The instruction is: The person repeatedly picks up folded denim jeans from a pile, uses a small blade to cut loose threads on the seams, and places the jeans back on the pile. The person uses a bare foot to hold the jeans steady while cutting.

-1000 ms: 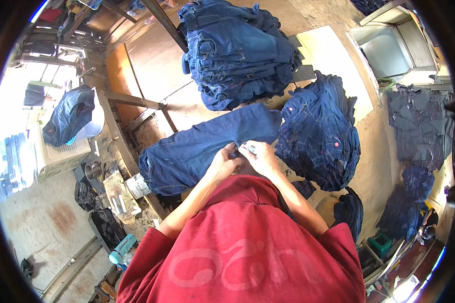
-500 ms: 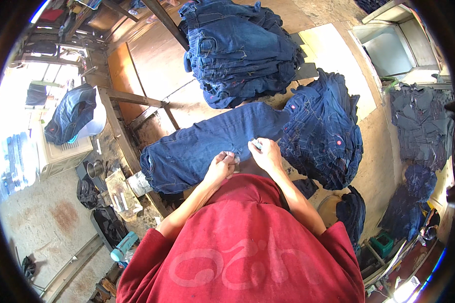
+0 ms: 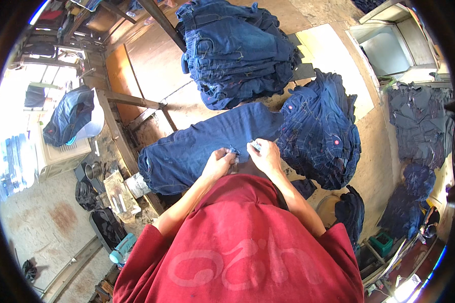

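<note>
Close in front of my red-shirted body, my two hands are near each other at the near edge of a dark blue denim garment (image 3: 202,139), which lies stretched long and flat. My left hand (image 3: 220,164) is pinched closed, with a small bluish scrap at its fingertips. A short gap away, my right hand (image 3: 266,155) is also closed in a pinch around a small pale bit (image 3: 256,146). Both bits are too small to name. A heap of dark denim garments (image 3: 321,129) with small red marks adjoins the stretched garment's right end.
A tall stack of folded denim (image 3: 232,45) stands beyond on the wooden surface. Dark clothes (image 3: 422,123) lie at the far right. To the left are a wooden post frame (image 3: 117,136), a metal cup (image 3: 92,170) and a plastic crate (image 3: 65,156) with denim over it.
My hands stay in nearly the same place, fingers shifting slightly. A bluish scrap now shows more clearly at my left fingertips. The view has moved a little.
</note>
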The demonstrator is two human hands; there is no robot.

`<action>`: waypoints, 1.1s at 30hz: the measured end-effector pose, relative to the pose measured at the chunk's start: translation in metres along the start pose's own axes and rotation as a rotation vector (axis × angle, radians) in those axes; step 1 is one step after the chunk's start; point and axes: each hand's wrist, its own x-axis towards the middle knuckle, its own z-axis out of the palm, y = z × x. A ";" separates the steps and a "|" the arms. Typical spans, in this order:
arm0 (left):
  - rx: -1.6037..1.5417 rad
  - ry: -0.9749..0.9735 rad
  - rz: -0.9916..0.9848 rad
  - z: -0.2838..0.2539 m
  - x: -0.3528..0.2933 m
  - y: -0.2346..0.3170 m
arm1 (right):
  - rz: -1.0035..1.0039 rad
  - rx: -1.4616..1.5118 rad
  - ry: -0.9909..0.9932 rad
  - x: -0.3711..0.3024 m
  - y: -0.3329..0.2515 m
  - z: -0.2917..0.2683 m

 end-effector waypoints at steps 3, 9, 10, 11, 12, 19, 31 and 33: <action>-0.102 -0.044 -0.081 -0.005 -0.001 -0.003 | -0.007 0.005 0.016 -0.002 -0.001 0.002; 0.037 -0.062 0.017 0.000 0.009 0.000 | -0.031 0.017 0.050 -0.003 0.001 0.003; -0.047 -0.075 -0.049 0.000 0.006 -0.001 | -0.033 0.010 0.048 -0.003 0.001 0.003; -0.103 -0.032 -0.173 -0.001 0.002 -0.002 | -0.033 0.000 0.069 -0.003 0.001 0.002; -0.202 -0.010 -0.206 -0.001 -0.001 -0.004 | -0.041 0.000 0.070 -0.004 0.000 0.002; -0.149 -0.109 -0.041 -0.004 -0.002 -0.016 | 0.014 0.053 0.051 -0.005 -0.002 0.004; -0.428 -0.248 -0.176 -0.020 -0.005 -0.017 | -0.049 0.081 0.076 -0.003 0.003 0.009; -0.231 -0.199 -0.109 -0.016 0.001 -0.008 | -0.063 0.044 0.060 -0.001 0.004 0.006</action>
